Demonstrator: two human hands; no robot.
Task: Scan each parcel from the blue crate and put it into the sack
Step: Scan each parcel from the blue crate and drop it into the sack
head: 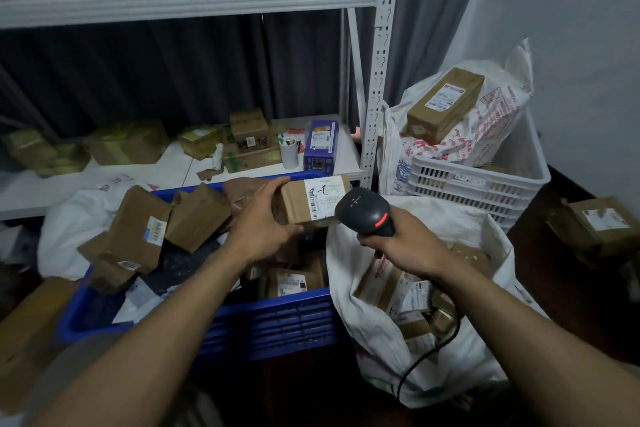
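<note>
My left hand [265,227] grips a small brown cardboard parcel [313,199] above the blue crate [273,322]; its white barcode label faces up. Just to the parcel's right, my right hand [403,244] holds a black barcode scanner [365,211] whose head, with a red strip lit, points at the label. The crate holds several brown parcels and dark and white mailers. Right of the crate an open white sack [377,333] holds several labelled parcels. The scanner's black cable hangs down over the sack's front.
A white metal shelf unit [379,80] stands behind the crate, with boxes, a purple box [321,146] and a white cup on its lower shelf. A white crate [481,184] with a sack and a long box sits back right. A brown parcel [602,225] lies on the floor at right.
</note>
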